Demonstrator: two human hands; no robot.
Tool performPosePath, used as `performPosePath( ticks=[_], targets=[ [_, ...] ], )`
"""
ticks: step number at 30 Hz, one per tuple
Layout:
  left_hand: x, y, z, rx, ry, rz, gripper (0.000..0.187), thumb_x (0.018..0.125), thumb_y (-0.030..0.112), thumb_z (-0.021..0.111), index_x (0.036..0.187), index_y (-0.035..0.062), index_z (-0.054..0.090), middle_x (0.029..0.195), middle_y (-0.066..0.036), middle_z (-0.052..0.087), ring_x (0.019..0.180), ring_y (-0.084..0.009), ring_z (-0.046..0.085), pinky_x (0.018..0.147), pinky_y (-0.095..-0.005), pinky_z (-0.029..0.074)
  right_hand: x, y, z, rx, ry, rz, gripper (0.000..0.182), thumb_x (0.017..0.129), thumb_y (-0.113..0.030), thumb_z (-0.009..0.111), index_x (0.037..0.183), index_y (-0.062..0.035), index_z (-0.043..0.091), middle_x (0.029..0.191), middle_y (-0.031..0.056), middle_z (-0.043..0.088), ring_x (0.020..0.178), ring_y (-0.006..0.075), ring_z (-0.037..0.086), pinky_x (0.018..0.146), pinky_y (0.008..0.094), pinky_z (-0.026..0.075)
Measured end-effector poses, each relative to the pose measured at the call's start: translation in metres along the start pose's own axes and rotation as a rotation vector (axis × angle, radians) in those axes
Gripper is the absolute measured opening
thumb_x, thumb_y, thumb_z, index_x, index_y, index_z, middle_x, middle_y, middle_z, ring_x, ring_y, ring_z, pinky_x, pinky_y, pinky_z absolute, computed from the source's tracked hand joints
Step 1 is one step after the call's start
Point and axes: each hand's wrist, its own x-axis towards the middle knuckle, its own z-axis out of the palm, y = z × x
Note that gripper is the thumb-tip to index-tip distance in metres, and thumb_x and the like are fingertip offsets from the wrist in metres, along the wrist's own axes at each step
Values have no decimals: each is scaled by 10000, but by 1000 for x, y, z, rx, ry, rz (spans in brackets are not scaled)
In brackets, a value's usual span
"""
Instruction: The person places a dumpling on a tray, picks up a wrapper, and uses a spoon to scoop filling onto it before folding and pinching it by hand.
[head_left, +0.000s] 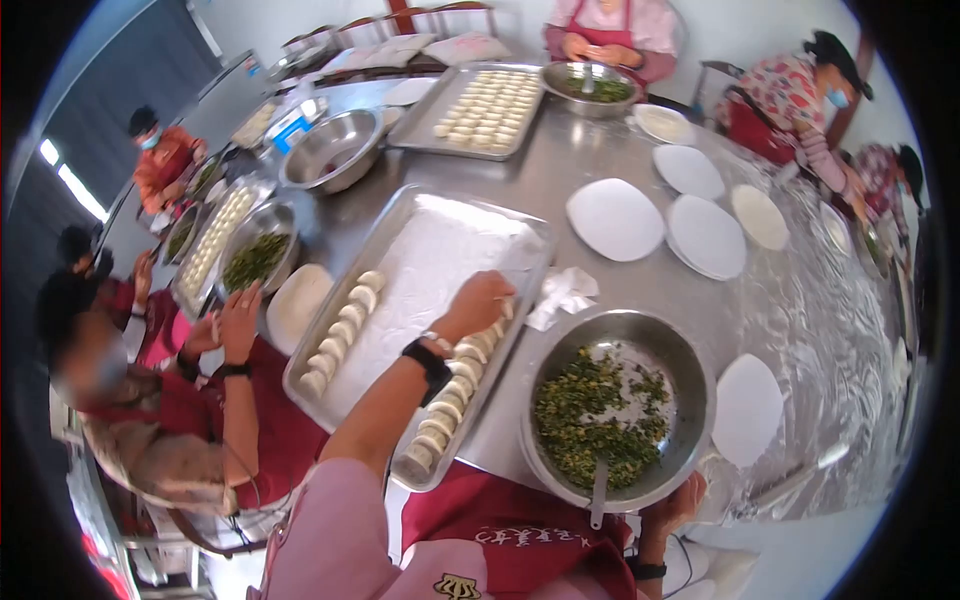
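Head view. Left hand [478, 303]: reached over the metal tray [420, 260], fingers curled together at the top of the near row of dumplings [455, 385], seemingly setting one down; whether it is gripped or already let go cannot be told. Dumplings stand in neat rows along both long edges, floured centre kept free. Right hand [672, 505]: at the near rim of the filling bowl [615, 408], fingers hooked on the edge, likely steadying it. Spoon [598, 490] rests in the chopped greens. Dough wrappers [745, 408] lie beside the bowl, within reach.
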Motion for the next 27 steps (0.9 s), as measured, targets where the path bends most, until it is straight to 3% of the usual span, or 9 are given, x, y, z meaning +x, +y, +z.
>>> performPosePath(
  ticks=[3, 6, 10, 15, 17, 19, 27],
  targets=[
    [-4, 2, 4, 182, -53, 4, 199, 736, 20, 657, 903, 86, 742, 1011, -162, 647, 992, -345, 591, 929, -423, 481, -7, 8, 4, 50, 11, -49, 214, 745, -62, 723, 949, -10, 685, 947, 125, 683, 960, 368, 611, 851, 467, 488],
    [-9, 2, -9, 150, -105, -44, 256, 757, 36, 669, 1000, 82, 737, 1057, -171, 637, 1020, -353, 588, 933, -432, 481, -5, -3, 1, 77, -1, -32, 212, 770, -93, 741, 955, -5, 686, 991, 133, 692, 970, 364, 622, 861, 468, 495],
    [-17, -2, -20, -22, 130, -128, 405, 801, 68, 678, 1206, 85, 686, 1083, -183, 643, 1068, -373, 593, 955, -446, 477, -11, 8, 5, 58, 2, -26, 203, 811, -114, 723, 973, 4, 687, 992, 144, 688, 971, 370, 620, 872, 469, 491],
    [-44, -30, -92, -113, 367, -244, 386, 805, 67, 688, 1191, 70, 682, 1132, -184, 660, 1077, -380, 613, 957, -430, 491, -13, 11, 8, 65, 31, -53, 201, 843, -116, 695, 1000, 8, 685, 997, 149, 686, 972, 376, 617, 880, 472, 488],
    [-66, -56, -117, 57, 464, -278, 370, 809, 61, 685, 1179, 62, 680, 1119, -187, 672, 1076, -387, 618, 953, -430, 496, -11, 8, 5, 68, 20, -55, 203, 855, -128, 682, 1004, 10, 686, 1000, 152, 684, 977, 376, 615, 880, 476, 486],
    [-87, -78, -142, 104, 498, -539, 358, 811, 80, 674, 1168, 55, 674, 1111, -197, 682, 1058, -398, 630, 933, -450, 502, -15, 15, 9, 54, 31, -58, 213, 845, -118, 697, 1015, 9, 685, 990, 153, 684, 956, 377, 614, 856, 470, 487],
    [-191, -142, -211, 465, 454, -837, 285, 805, 167, 611, 996, -18, 713, 1045, -256, 692, 1013, -446, 634, 887, -492, 509, -14, 12, 5, 30, -13, -80, 274, 811, -131, 722, 1043, 5, 668, 977, 143, 665, 976, 383, 595, 861, 475, 465]
  ],
)
